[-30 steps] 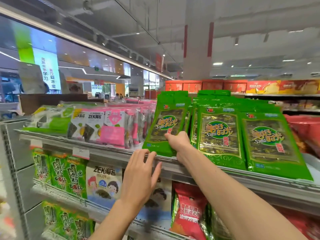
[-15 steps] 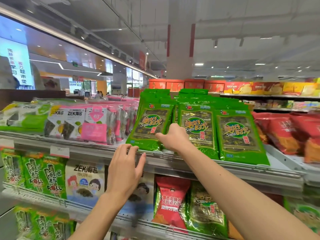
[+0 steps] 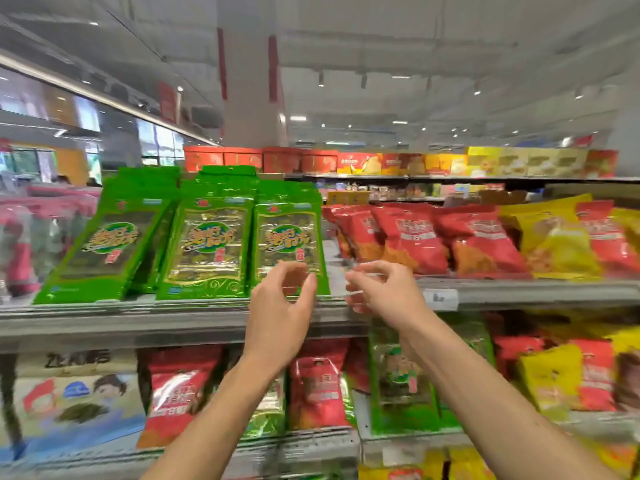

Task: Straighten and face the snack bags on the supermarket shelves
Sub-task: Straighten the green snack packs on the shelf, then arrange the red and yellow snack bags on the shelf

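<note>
Three green bags stand in a row on the upper shelf [image 3: 145, 323], along its front edge. The left green bag [image 3: 100, 251] leans to the right, its top tilted against the row behind, and its bottom corner sits at the shelf's front edge. The middle green bag [image 3: 207, 244] stands nearly upright and faces forward. The right green bag [image 3: 287, 237] is also upright and faces forward, just beside the middle one.

The left hand [image 3: 277, 313] is raised in front of the lower part of the right green bag. Its fingers [image 3: 287, 271] are curled and narrow, thumb and forefinger close together; the picture is blurred, so I cannot tell whether they touch the bag. The right hand [image 3: 384, 292] is just beside it, in front of the gap between the green bags and the red bags [image 3: 408, 237]. Its fingers are loosely curled and narrow, and they appear to hold nothing.

The red bags lie tilted back on the same shelf, toward its right end, with yellow bags [image 3: 550, 233] among them. A white price tag [image 3: 440, 299] sits on the shelf's front rail, just right of the right hand. At the shelf's left end are pink packs [image 3: 31, 237], blurred.

On the lower shelf [image 3: 311, 441] stand a pale bag with cartoon faces [image 3: 76, 396], red bags, green bags and yellow bags, partly hidden by both forearms.
</note>
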A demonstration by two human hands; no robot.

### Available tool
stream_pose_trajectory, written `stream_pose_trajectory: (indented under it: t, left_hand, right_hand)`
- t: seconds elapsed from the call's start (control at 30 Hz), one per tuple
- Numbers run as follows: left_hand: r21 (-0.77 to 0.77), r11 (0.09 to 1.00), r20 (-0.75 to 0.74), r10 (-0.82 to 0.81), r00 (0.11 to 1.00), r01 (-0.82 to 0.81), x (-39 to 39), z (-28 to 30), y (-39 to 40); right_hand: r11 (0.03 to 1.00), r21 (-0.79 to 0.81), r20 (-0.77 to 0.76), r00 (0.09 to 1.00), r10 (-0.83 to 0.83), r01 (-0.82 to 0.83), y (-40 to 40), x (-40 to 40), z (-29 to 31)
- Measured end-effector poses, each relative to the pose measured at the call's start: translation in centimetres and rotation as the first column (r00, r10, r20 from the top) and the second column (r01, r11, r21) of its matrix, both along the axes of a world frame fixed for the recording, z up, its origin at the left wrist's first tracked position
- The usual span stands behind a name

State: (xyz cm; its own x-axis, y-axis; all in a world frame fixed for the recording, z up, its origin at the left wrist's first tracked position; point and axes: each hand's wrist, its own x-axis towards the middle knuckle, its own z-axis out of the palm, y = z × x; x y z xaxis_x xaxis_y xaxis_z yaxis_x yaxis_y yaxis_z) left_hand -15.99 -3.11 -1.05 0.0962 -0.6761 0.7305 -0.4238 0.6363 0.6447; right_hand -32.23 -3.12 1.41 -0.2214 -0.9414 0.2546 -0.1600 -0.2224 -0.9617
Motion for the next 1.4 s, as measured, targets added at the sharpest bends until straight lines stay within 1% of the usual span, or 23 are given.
stream_pose_trajectory:
  t: [0.1, 0.17, 0.23, 0.43, 0.5, 0.57, 0.67, 0.8, 0.87, 0.93, 1.03, 1.13, 1.2, 1.3, 1.4]
  left_hand:
    - [0.117, 0.975, -0.125, -0.175, 0.976, 0.190, -8.6, -0.2, 1.3]
    - [0.238, 0.912, -0.223, -0.285, 0.932, 0.335, -14.9, -0.4, 2.4]
    - [0.316, 0.845, -0.275, -0.353, 0.894, 0.431, -21.1, -0.7, 3.6]
    - [0.442, 0.687, -0.367, -0.448, 0.815, 0.576, -36.6, -1.1, 6.5]
    - [0.458, 0.663, -0.381, -0.455, 0.805, 0.592, -40.2, -0.8, 6.9]
    - [0.458, 0.677, -0.368, -0.445, 0.816, 0.576, -42.8, -0.5, 6.9]
    - [0.422, 0.725, -0.352, -0.422, 0.835, 0.544, -45.1, 0.3, 5.9]
    - [0.334, 0.824, -0.294, -0.370, 0.881, 0.457, -46.0, 1.9, 3.6]
    - [0.287, 0.871, -0.274, -0.323, 0.906, 0.398, -45.9, 2.4, 2.3]
    - [0.237, 0.922, -0.241, -0.248, 0.938, 0.305, -45.7, 3.1, 0.6]
    - [0.153, 0.979, -0.198, -0.104, 0.975, 0.135, -45.5, 3.8, -1.6]
    - [0.136, 0.990, -0.127, -0.028, 0.991, 0.046, -45.8, 4.0, -3.6]
    - [0.184, 0.983, -0.080, 0.008, 0.997, 0.007, -46.1, 4.0, -4.9]
    - [0.291, 0.957, -0.052, -0.001, 0.999, 0.016, -46.3, 3.8, -6.7]
    - [0.344, 0.939, -0.005, -0.021, 1.000, 0.021, -46.3, 4.1, -7.8]
  right_hand:
    - [0.995, 0.015, 0.001, 0.995, -0.103, 0.103, 3.3, -9.0, -0.4]
    - [0.985, 0.037, 0.024, 0.985, -0.171, 0.170, 5.8, -15.4, -0.9]
    - [0.970, 0.065, 0.038, 0.971, -0.236, 0.233, 8.1, -21.5, -1.5]
    - [0.914, 0.149, 0.076, 0.918, -0.390, 0.377, 12.4, -37.0, -3.5]
    - [0.898, 0.167, 0.064, 0.904, -0.422, 0.407, 12.8, -40.7, -3.9]
    - [0.891, 0.182, 0.068, 0.899, -0.434, 0.416, 12.7, -43.5, -3.9]
    - [0.900, 0.176, 0.096, 0.904, -0.418, 0.398, 11.6, -46.1, -3.6]
    - [0.931, 0.148, 0.063, 0.936, -0.347, 0.335, 8.6, -47.9, -2.1]
    - [0.945, 0.110, 0.059, 0.947, -0.315, 0.307, 6.8, -48.5, -1.1]
    - [0.943, 0.060, 0.010, 0.944, -0.329, 0.328, 4.8, -49.0, -0.1]
    - [0.924, -0.033, -0.155, 0.911, -0.382, 0.382, 1.5, -49.6, 1.3]
    - [0.892, -0.151, -0.297, 0.841, -0.453, 0.426, -1.6, -50.0, 2.4]
    - [0.893, -0.198, -0.330, 0.831, -0.448, 0.403, -3.5, -50.4, 2.8]
    - [0.935, -0.148, -0.341, 0.871, -0.355, 0.323, -5.8, -51.1, 2.9]
    - [0.976, -0.058, -0.374, 0.902, -0.217, 0.210, -8.1, -51.9, 2.9]
